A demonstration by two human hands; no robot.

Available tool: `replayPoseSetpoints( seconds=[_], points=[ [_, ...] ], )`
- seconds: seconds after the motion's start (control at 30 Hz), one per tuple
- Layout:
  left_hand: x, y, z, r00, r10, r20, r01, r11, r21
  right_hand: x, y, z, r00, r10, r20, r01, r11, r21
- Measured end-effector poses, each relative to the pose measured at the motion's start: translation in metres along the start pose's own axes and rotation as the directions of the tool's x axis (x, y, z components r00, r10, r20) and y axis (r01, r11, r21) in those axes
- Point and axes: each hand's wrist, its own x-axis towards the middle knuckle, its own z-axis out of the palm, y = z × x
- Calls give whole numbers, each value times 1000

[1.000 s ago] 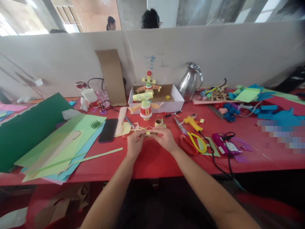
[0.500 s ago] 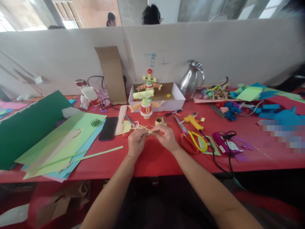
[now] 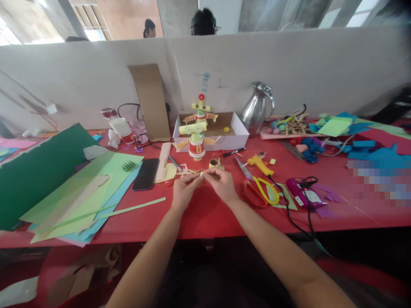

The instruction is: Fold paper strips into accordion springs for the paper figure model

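Between their fingertips, my left hand (image 3: 184, 190) and my right hand (image 3: 223, 184) pinch a small pale yellow-green paper piece (image 3: 202, 174), mostly covered by the fingers. Both hands are close together over the red table (image 3: 205, 218). Just beyond them stands a short brown-rimmed paper tube (image 3: 213, 163). A paper-cup figure (image 3: 197, 147) with a yellow rolled head and folded paper arms stands farther back, and a similar figure (image 3: 201, 107) is behind it at the white box (image 3: 212, 143). Scissors (image 3: 265, 188) with yellow handles lie right of my right hand.
A yellow glue gun (image 3: 259, 164) and a purple corded device (image 3: 305, 192) lie on the right. A steel jug (image 3: 257, 109) stands at the back. On the left are a phone (image 3: 146, 174), stacked coloured paper (image 3: 80, 184) and a green board (image 3: 48, 171). A white partition (image 3: 96, 72) runs behind.
The small paper piece has turned and shifted slightly between my fingertips, and both hands have adjusted their pinch. Things on the table stay in place.
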Motion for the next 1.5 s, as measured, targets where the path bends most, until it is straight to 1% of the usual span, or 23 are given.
replayPoseSetpoints(
  seconds=[0.1, 0.2, 0.27, 0.33, 0.4, 0.47, 0.53, 0.6, 0.73, 0.8, 0.93, 1.03, 1.2, 1.33, 1.5],
  points=[
    [1, -1, -1, 999, 21, 28, -21, 1000, 10, -1, 0, 0, 1000, 28, -2, -28, 1000, 6],
    [3, -3, -3, 999, 11, 38, -11, 1000, -1, -1, 0, -2, 999, 33, 2, -33, 999, -5],
    [4, -4, -3, 1000, -14, 20, 14, 1000, -25, 0, -1, -4, 999, 32, 18, -32, 999, -8],
    [4, -5, -4, 998, -65, -1, 65, 994, -87, 3, -1, -8, 999, 37, 36, -39, 999, 39],
    [5, -5, -5, 992, -126, 16, 127, 978, -168, 8, 0, -14, 995, 45, 89, -55, 993, 109],
    [5, -4, -5, 983, -170, 62, 180, 956, -232, 12, 2, -19, 983, 24, 183, -52, 988, 147],
    [6, -2, -6, 976, -195, 94, 214, 939, -270, 16, 3, -22, 959, -28, 283, -13, 990, 142],
    [5, 0, -5, 973, -209, 97, 229, 929, -291, 17, 3, -24, 940, -94, 328, 51, 989, 138],
    [5, 1, -4, 975, -206, 85, 223, 923, -313, 15, 2, -23, 936, -179, 304, 147, 981, 123],
    [5, 0, -4, 979, -188, 74, 202, 930, -307, 14, 2, -21, 938, -189, 291, 158, 979, 125],
    [4, -3, -2, 989, -137, 54, 146, 960, -239, 13, 3, -17, 951, -196, 241, 177, 979, 99],
    [2, -3, -1, 993, -108, 43, 115, 971, -208, 12, 2, -14, 959, -187, 211, 176, 982, 67],
    [0, -1, 0, 996, -67, 51, 75, 983, -170, 9, 2, -10, 968, -157, 194, 144, 987, 76],
    [0, -3, -1, 997, -60, 58, 69, 983, -171, 7, 1, -10, 974, -145, 175, 137, 989, 56],
    [1, -4, -1, 998, -57, 25, 60, 986, -158, 6, -1, -11, 976, -141, 167, 143, 990, -1]
  ],
)
